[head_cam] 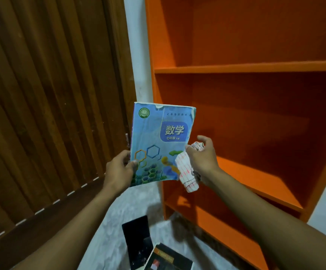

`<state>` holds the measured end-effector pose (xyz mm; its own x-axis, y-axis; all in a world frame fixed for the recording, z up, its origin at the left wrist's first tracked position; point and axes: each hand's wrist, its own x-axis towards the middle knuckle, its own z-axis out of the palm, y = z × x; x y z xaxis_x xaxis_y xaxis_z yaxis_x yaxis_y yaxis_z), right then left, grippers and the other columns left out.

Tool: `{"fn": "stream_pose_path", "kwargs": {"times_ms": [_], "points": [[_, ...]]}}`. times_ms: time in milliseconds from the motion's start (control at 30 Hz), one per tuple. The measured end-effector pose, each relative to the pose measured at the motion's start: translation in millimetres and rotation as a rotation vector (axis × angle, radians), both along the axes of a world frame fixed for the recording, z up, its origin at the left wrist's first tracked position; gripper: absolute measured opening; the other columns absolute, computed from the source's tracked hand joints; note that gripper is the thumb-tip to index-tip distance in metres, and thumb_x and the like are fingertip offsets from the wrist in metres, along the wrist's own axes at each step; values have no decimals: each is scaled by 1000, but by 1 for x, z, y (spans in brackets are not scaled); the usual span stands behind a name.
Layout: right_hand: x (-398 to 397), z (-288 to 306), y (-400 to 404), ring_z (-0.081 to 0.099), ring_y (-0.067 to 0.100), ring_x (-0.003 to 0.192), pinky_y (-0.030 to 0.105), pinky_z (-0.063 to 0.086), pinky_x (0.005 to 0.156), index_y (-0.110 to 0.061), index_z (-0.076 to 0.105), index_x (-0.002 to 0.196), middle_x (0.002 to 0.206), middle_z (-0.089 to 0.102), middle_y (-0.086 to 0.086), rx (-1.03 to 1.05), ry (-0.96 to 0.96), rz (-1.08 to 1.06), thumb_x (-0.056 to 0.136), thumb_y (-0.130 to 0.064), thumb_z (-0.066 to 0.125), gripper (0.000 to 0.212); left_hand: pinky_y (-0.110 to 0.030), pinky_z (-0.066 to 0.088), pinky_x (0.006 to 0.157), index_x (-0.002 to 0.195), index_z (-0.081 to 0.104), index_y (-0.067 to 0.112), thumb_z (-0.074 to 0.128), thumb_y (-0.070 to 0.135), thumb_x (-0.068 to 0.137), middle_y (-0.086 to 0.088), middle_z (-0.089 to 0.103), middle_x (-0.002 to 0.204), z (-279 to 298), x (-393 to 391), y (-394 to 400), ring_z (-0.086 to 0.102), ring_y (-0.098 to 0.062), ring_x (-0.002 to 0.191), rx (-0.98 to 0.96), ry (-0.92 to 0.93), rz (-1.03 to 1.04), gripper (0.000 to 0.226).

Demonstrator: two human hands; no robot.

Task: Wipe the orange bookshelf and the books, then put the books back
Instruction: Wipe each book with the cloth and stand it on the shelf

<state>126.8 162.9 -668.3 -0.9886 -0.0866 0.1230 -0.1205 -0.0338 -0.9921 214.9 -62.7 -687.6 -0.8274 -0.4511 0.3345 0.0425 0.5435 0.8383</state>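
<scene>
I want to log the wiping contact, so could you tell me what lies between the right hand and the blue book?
In the head view, a white cloth with red stripes, gripped by the right hand, lies against the blue book.

Head cam, looks fwd/down, close on hands (158,162).

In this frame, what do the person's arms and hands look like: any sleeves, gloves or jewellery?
Both forearms are bare up to the frame edge, no sleeves showing. The left hand and right hand wear no gloves, and no rings, watch or bracelets are visible.
</scene>
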Motion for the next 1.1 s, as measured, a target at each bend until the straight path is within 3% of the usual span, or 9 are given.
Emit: {"fn": "stream_pose_path", "kwargs": {"times_ms": [133, 200, 333, 500, 633, 700, 800, 967, 1100], "points": [[-14, 15, 9, 61, 24, 68, 34, 47, 54, -31, 45, 124, 108, 64, 14, -48, 48, -66, 96, -25, 65, 35, -13, 47, 54, 98, 66, 23, 61, 16, 96, 5, 68, 86, 21, -43, 18, 63, -8, 75, -2, 70, 39, 9], [-19, 22, 14, 62, 24, 67, 34, 47, 54, -30, 46, 123, 101, 65, 12, -64, 59, -67, 96, -25, 65, 33, -7, 41, 47, 100, 64, 20, 59, 13, 98, 3, 66, 86, 30, -63, 27, 59, -5, 70, 5, 100, 65, 9], [-33, 32, 24, 61, 17, 67, 29, 44, 51, -31, 48, 124, 99, 65, 8, -47, 97, -84, 97, -25, 64, 32, -10, 41, 43, 104, 64, 13, 56, 13, 99, -3, 65, 92, 37, -111, 46, 56, -2, 68, 57, 98, 96, 9], [-52, 32, 36, 65, 21, 84, 30, 44, 59, -34, 50, 117, 107, 65, 6, -5, 137, -123, 95, -28, 65, 27, -27, 38, 50, 95, 63, 11, 59, 16, 97, -12, 67, 87, 26, -166, 73, 58, -25, 71, 133, 45, 149, 7], [-60, 28, 48, 59, 16, 70, 27, 41, 54, -32, 53, 116, 99, 66, 7, 19, 142, -134, 95, -29, 66, 25, -34, 36, 60, 102, 61, 11, 57, 15, 99, -11, 61, 77, 17, -200, 92, 53, -29, 71, 199, 18, 181, 7], [-62, 26, 53, 55, 12, 63, 23, 38, 50, -31, 53, 117, 93, 65, 7, 24, 140, -130, 95, -30, 65, 25, -35, 32, 62, 107, 62, 8, 56, 14, 100, -12, 59, 80, 17, -212, 101, 48, -26, 71, 213, 19, 210, 11], [-68, 24, 60, 61, 17, 76, 29, 44, 59, -28, 53, 116, 100, 67, 10, 18, 136, -132, 95, -31, 65, 25, -29, 31, 62, 108, 64, 9, 55, 10, 98, -13, 64, 92, 20, -227, 112, 52, -23, 77, 231, 37, 229, 14], [-69, 22, 67, 62, 15, 68, 34, 50, 61, -20, 54, 111, 86, 64, 2, 14, 119, -114, 96, -31, 65, 22, -32, 50, 77, 119, 66, 8, 49, 5, 95, -11, 68, 114, 16, -254, 122, 63, -29, 103, 245, 59, 247, 29], [-68, 21, 73, 58, 25, 67, 37, 47, 59, -21, 54, 104, 81, 60, 8, -7, 104, -83, 96, -32, 64, 17, -29, 39, 70, 115, 67, 8, 46, 2, 96, -16, 68, 114, 17, -259, 118, 62, -35, 105, 227, 54, 271, 28]]}}
